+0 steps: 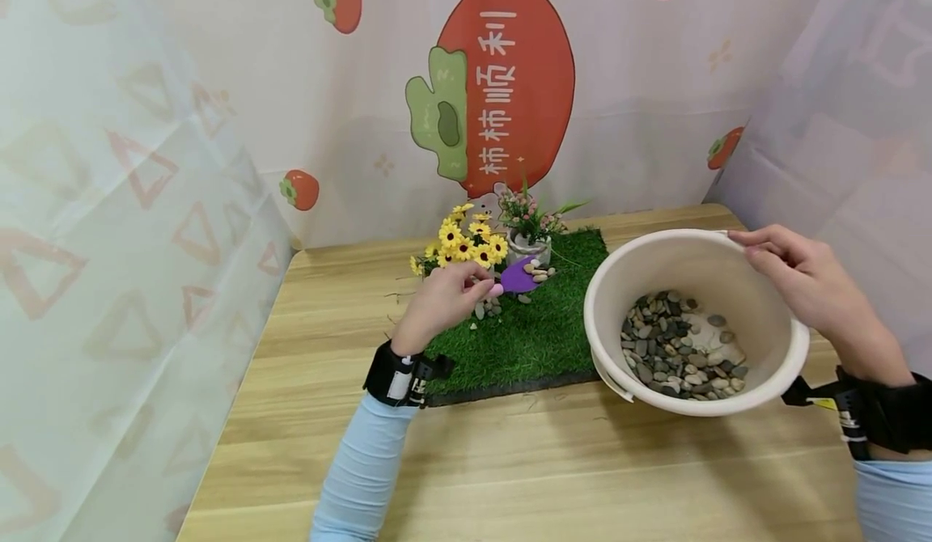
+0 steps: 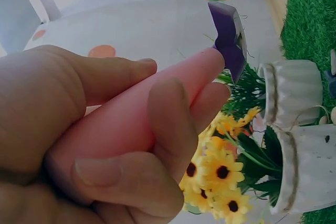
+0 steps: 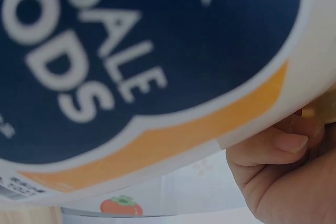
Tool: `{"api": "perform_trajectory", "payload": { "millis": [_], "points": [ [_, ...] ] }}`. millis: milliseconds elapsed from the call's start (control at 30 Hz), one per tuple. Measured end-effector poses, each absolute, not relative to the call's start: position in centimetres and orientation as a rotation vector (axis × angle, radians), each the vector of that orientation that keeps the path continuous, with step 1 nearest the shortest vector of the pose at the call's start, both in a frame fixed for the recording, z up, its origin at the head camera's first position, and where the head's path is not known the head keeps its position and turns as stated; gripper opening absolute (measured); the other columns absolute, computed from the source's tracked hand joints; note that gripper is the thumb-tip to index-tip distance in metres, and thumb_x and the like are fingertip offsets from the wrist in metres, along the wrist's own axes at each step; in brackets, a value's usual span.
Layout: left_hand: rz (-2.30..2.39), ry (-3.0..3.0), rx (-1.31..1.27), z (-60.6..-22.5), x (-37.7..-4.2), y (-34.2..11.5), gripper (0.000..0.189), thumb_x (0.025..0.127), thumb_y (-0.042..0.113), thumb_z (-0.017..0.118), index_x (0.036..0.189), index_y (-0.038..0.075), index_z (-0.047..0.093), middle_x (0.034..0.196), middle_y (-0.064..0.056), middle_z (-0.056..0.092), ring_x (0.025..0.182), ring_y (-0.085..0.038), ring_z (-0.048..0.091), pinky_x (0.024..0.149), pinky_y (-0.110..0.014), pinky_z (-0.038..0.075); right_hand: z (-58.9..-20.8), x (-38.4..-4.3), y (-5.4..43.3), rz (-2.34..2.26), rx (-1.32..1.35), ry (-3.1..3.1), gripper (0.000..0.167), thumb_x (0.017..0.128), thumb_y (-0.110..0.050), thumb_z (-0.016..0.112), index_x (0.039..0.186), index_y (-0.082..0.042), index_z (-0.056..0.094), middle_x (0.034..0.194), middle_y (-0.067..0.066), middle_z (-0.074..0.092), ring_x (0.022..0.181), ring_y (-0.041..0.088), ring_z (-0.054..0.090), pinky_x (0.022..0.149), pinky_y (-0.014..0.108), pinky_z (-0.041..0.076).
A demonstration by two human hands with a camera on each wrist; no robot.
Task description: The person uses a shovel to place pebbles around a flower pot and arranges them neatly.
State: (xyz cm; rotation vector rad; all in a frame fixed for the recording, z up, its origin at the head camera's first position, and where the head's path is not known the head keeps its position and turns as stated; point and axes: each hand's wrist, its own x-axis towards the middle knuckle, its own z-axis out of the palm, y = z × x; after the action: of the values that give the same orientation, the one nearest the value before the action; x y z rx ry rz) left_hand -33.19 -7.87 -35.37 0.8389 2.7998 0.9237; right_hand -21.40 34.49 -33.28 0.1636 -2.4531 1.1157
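Note:
My left hand (image 1: 449,299) grips the pink handle (image 2: 131,114) of a small shovel with a purple blade (image 1: 518,276). Several pebbles (image 1: 537,270) show at the blade's tip, over the turf. On the right, my right hand (image 1: 808,275) holds the rim of a cream bucket (image 1: 607,283), which leans so its inside faces me. Grey and tan pebbles (image 1: 670,348) cover much of its bottom. A large blue and orange label (image 3: 157,77) on the bucket fills the right wrist view, with curled fingers (image 3: 273,148) at the edge.
Green artificial turf (image 1: 531,340) lies on the wooden table (image 1: 510,461). At its back stand yellow flowers (image 1: 462,239) and a white pot (image 1: 527,248) of pink ones. A few pebbles (image 1: 488,307) lie on the turf near the left hand. Printed curtains (image 1: 349,121) enclose the table.

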Motion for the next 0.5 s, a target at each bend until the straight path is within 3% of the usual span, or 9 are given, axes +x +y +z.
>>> {"api": "perform_trajectory", "payload": {
  "millis": [233, 500],
  "points": [
    [0.945, 2.8, 0.817, -36.6, -34.0, -7.5, 0.024, 0.102, 0.031, 0.053, 0.109, 0.017, 0.071, 0.087, 0.003, 0.067, 0.063, -0.013, 0.053, 0.059, -0.029, 0.04, -33.2, -21.5, 34.6, 1.143, 0.205, -2.426, 0.021, 0.099, -0.005, 0.053, 0.114, -0.005, 0.069, 0.1, -0.031, 0.065, 0.071, -0.004, 0.058, 0.058, 0.012, 0.043],
    [0.882, 2.835, 0.812, -38.0, -35.0, -7.1, 0.025, 0.103, 0.029, 0.053, 0.109, 0.013, 0.071, 0.088, -0.001, 0.067, 0.064, -0.014, 0.051, 0.062, -0.029, 0.038, -33.4, -21.3, 34.8, 1.133, 0.168, -2.451, 0.022, 0.1, -0.007, 0.053, 0.116, -0.005, 0.067, 0.101, -0.034, 0.063, 0.072, -0.005, 0.059, 0.058, 0.013, 0.044]
  ]
}}
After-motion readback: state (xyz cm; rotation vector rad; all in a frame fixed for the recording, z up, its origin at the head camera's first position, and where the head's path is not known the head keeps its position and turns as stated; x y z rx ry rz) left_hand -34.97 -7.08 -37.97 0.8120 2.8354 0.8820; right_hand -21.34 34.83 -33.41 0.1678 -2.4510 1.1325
